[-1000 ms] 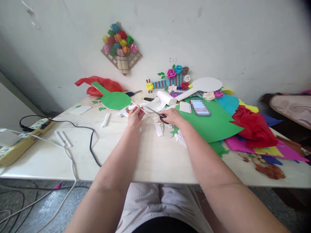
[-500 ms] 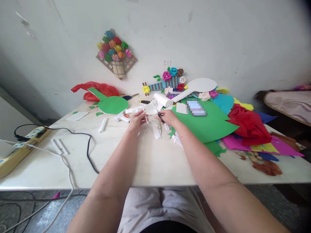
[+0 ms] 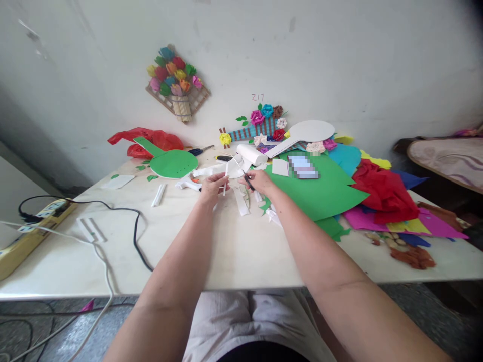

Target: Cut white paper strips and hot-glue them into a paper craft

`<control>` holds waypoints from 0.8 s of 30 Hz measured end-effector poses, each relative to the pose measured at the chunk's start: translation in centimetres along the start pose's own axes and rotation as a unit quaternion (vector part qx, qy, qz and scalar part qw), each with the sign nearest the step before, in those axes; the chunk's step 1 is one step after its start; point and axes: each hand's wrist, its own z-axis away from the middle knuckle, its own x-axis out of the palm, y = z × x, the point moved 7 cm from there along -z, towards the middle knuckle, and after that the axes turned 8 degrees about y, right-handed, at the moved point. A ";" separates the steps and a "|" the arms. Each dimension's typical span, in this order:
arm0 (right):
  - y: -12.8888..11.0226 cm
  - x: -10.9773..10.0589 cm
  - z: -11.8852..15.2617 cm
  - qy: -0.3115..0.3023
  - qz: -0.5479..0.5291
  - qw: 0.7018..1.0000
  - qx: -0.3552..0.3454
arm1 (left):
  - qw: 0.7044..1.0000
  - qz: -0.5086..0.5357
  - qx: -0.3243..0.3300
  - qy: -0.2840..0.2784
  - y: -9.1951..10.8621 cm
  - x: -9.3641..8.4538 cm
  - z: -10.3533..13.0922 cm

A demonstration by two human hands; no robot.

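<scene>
Standing here, clock set on the hands, 12 toward the wall. Left hand [image 3: 214, 186]: thumb and fingers pinched nearly together on a thin white strip [image 3: 226, 182], which stands roughly upright. Right hand [image 3: 260, 181]: fingers closed around the handles of dark-handled scissors [image 3: 247, 180], tip toward 11. Can't tell how wide the blades are spread. Strip is just beside the scissors, at their 9; looks apart from them.

Below the hands, toward 6: white paper scraps [image 3: 241, 202], then a plain stretch of table [image 3: 256, 256] between the forearms to the front edge. That's the widest open room; forearms bound it at 7 and 5.

At 9 it's tighter: glue gun [image 3: 186, 183] near the left hand, two white sticks [image 3: 159, 195] farther out. Green paddle shape [image 3: 173, 163] at 10, handle angled away toward the wall. At 12 to 1, white paper roll [image 3: 252, 155], near the hands. At 3, big green sheet [image 3: 320, 196] crowds the right wrist, jagged edge facing it; phone [image 3: 304, 166] on top, toward 2. Black cord [image 3: 136, 236] loops at 8, beyond the left forearm; power strip [image 3: 33, 236] farther out, near the table's left edge.
</scene>
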 end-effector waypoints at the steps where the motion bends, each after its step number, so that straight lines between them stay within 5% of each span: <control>1: -0.1 -0.1 0.0 0.006 0.018 1.000 -0.009 | 1.000 -0.004 0.002 0.005 0.0 0.0 0.0; 14: -0.5 0.0 0.5 0.042 0.195 0.977 -0.078 | 0.997 -0.058 0.040 0.032 0.4 -0.4 -0.3; 20: -0.4 -0.4 0.3 0.065 0.168 0.982 -0.053 | 0.994 -0.073 0.053 0.053 0.2 -0.6 -0.7; 24: 0.7 -0.3 -0.4 0.097 0.051 0.994 0.011 | 0.993 -0.097 0.069 0.016 0.2 -0.1 -0.6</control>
